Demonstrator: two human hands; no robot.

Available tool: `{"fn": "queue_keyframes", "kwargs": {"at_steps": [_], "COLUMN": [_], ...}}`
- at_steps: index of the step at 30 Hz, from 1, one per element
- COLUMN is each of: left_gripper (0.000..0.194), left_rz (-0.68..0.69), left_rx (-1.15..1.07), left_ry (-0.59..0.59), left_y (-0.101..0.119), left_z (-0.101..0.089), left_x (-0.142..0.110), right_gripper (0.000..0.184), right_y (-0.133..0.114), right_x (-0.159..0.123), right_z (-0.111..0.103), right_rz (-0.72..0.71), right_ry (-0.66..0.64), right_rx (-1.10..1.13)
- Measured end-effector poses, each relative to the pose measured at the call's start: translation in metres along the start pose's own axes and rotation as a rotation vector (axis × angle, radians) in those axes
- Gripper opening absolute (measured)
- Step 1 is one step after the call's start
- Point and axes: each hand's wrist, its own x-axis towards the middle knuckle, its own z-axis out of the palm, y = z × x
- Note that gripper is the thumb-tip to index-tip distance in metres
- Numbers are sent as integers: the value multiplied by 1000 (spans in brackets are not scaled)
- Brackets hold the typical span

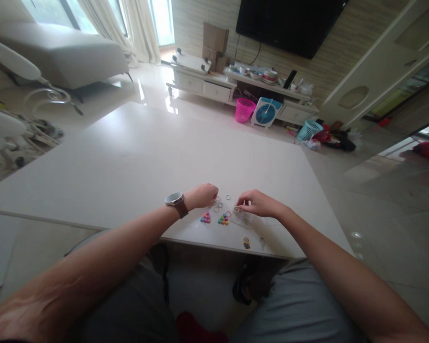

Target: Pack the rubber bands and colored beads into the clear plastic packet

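My left hand (204, 194), a watch (175, 199) on its wrist, is closed with curled fingers beside several loose metal rings (219, 205) on the white table (157, 157). What those fingers hold, if anything, is hidden. My right hand (259, 202) reaches with pinched fingertips into a small clear plastic container (242, 220) with rings in it. Whatever is in that pinch is too small to make out. Two clusters of colourful small pieces, the left cluster (205, 217) and the right cluster (223, 219), lie between the hands. Nearer me are a yellow-and-blue cartoon figure (246, 243) and a small key-like metal piece (262, 243).
The table's front edge runs just in front of my knees. Beyond the table stand a pink basket (244, 110), a blue fan (266, 113) and a light blue basket (309, 130). A low cabinet (214, 90) bears dishes and boxes under a television (289, 24).
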Motion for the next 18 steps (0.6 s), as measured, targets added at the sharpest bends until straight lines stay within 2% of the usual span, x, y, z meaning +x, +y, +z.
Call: {"fn": "queue_keyframes", "kwargs": {"at_steps": [4,10,15,18], "left_gripper": [17,24,17,15], "left_rz": [5,35,66,70], "left_rx": [22,138,-23,-41], "left_ry": [-46,-44,13,33], "left_y": [3,6,8,12], "left_z": [3,6,4,9], "left_x": [0,0,4,5], "right_gripper": [19,18,20,19], "right_y": [0,1,4,4], "right_x": [0,1,1,0], "right_z": [-1,0,2,2], "right_rz": [-6,-8,-7,-11], "right_ry": [4,-2,-14,-5], "right_rx": [3,15,5,-3]}}
